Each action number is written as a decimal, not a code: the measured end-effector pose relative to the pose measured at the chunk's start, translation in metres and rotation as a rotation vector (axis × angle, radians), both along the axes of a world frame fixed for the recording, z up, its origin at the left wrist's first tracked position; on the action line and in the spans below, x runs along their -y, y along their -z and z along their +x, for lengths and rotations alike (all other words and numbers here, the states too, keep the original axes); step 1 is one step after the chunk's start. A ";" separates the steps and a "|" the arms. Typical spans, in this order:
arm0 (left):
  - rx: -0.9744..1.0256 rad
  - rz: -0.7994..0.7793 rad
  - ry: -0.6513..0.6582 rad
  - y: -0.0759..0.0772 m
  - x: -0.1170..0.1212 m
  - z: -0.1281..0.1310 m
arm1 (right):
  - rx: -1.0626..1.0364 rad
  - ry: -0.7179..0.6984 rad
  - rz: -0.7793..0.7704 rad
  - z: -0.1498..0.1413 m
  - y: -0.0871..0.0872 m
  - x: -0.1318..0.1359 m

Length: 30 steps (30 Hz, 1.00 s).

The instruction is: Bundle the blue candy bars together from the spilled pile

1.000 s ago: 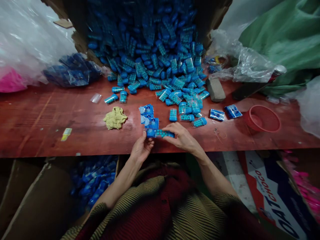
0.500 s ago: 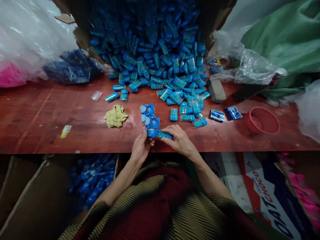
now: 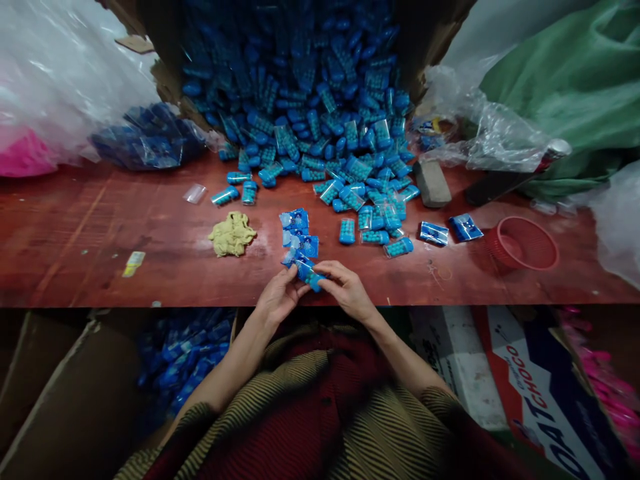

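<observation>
Near the table's front edge, my left hand (image 3: 278, 295) pinches a blue printed wrapper sleeve (image 3: 303, 268). My right hand (image 3: 352, 295) grips a small blue bottle of beads (image 3: 315, 283) by its near right end. The bottle's other end meets the sleeve; whether it is inside cannot be made out. Both lie tilted, sloping down to the right. Just beyond my fingers, several flat blue sleeves (image 3: 305, 245) overlap on the red table (image 3: 170, 273). A loose bead bottle (image 3: 347, 231) stands to their right.
A heap of bead bottles (image 3: 320, 133) spills from a carton at the back. Left lies a crumpled yellow lump (image 3: 233, 235). Rightward are a grey block (image 3: 433, 183), two blue packs (image 3: 434, 233) and a red basket (image 3: 525, 244). Blue sleeves (image 3: 190, 360) fill a box below the table.
The bottle and sleeve have turned from nearly level to sloping down rightward, closer to me. My right hand has moved left and nearer my left hand.
</observation>
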<state>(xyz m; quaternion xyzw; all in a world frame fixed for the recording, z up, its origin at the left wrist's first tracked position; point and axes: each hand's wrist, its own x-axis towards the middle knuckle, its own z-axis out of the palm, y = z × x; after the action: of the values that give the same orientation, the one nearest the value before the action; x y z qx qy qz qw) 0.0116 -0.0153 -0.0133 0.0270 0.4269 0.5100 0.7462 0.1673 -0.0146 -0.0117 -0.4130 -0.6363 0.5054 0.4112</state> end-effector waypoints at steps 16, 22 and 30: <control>0.200 0.176 0.324 -0.004 0.003 -0.006 | -0.472 -0.297 -0.502 0.002 0.006 -0.024; 0.171 0.147 0.259 -0.012 0.007 0.000 | -0.457 -0.315 -0.466 0.002 0.001 -0.025; 0.112 0.176 0.089 -0.021 0.019 0.020 | -0.404 -0.183 -0.354 -0.003 0.006 -0.012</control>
<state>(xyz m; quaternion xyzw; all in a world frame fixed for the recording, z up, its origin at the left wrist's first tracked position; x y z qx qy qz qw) 0.0312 -0.0344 0.0076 0.0829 0.3364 0.5128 0.7855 0.1642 -0.0021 -0.0176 -0.3102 -0.4780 0.7158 0.4036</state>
